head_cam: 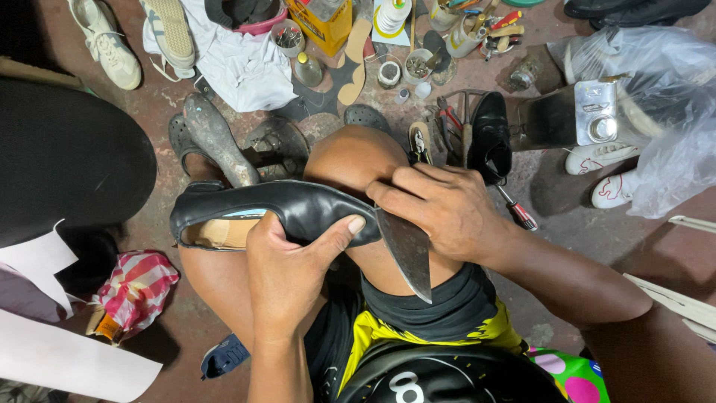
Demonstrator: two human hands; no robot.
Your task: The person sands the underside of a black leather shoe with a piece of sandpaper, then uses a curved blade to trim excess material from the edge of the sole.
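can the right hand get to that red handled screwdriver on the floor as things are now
Probably not freely: the right hand is gripping a broad knife against the black shoe. The screwdriver lies just beside its wrist, unobstructed.

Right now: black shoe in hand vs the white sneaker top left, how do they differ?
The black shoe is smooth, glossy and laceless; the white sneaker is matte and laced. The black shoe lies across the person's knee, gripped by the left hand, with the right hand holding a broad blade at its toe; the white sneaker lies untouched on the floor. Both are single shoes, unworn.
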